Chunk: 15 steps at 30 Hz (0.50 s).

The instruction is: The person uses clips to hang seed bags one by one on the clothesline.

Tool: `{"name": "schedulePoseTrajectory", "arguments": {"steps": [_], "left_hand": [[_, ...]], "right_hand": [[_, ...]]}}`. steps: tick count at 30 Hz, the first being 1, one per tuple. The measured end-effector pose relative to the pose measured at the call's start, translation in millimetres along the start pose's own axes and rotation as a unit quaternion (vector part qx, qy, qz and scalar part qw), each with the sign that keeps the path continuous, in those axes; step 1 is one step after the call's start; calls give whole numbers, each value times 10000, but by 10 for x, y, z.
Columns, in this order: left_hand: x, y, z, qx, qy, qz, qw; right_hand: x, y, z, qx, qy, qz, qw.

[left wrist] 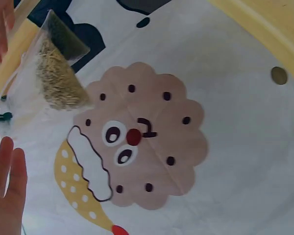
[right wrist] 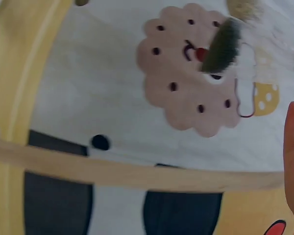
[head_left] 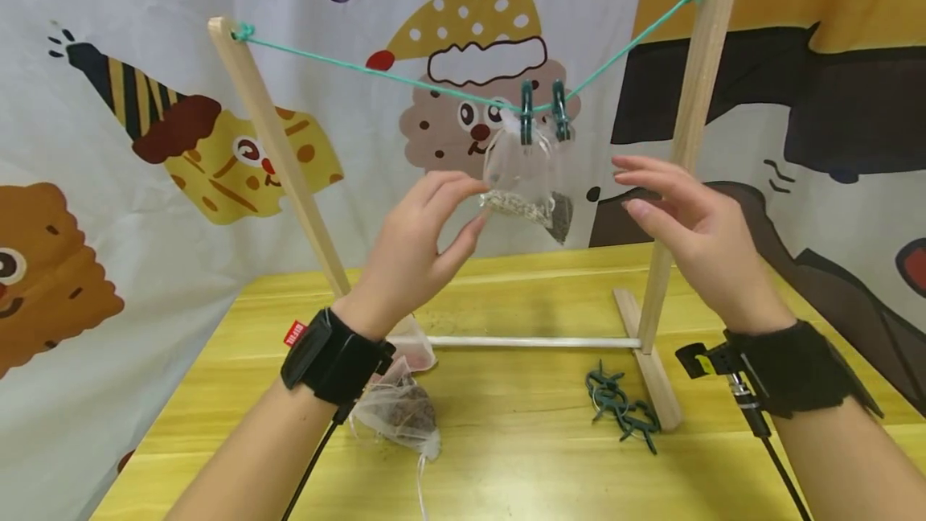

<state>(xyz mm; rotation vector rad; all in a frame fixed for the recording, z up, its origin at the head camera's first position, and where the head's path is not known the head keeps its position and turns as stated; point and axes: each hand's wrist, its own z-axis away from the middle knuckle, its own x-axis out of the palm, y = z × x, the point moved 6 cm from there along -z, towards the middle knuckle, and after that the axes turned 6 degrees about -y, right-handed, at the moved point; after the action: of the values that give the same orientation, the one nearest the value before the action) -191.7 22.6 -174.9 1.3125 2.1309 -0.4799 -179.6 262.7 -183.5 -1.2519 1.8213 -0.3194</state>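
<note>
Two sheer drawstring bags hang from a green cord [head_left: 376,71], each under a dark green clip. The front bag [head_left: 515,206] has pale dried grain-like bits in its bottom; the rear bag [head_left: 560,219] holds darker green stuff. My left hand [head_left: 419,239] is beside the front bag, thumb and forefinger apart near its lower left edge; whether they touch it I cannot tell. In the left wrist view, the left fingers [left wrist: 10,169] look straight and grip nothing. Right of the bags, my right hand [head_left: 687,223] is raised in the air with fingers extended, holding nothing.
A wooden post [head_left: 271,143] on the left and another [head_left: 694,103] on the right carry the cord, joined low by a pale bar [head_left: 531,342]. Several green clips [head_left: 622,408] lie at the right. Another filled mesh bag [head_left: 401,412] lies near a clear container [head_left: 415,348].
</note>
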Motion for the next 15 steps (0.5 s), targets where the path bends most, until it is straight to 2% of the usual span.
{"name": "schedulePoseTrajectory", "arguments": {"steps": [2, 6, 10, 15], "left_hand": [[-8, -45, 120, -155, -67, 14, 9999], [-54, -156, 417, -679, -334, -86, 9971], [-71, -250, 666, -1190, -595, -157, 9910], [-9, -316, 879, -1634, -910, -149, 9822]], "right_hand": [[45, 146, 107, 171, -69, 3, 9998], [143, 464, 354, 443, -233, 128, 9987], [213, 650, 582, 608, -360, 129, 9974], [285, 773, 793, 630, -477, 41, 9969]]}}
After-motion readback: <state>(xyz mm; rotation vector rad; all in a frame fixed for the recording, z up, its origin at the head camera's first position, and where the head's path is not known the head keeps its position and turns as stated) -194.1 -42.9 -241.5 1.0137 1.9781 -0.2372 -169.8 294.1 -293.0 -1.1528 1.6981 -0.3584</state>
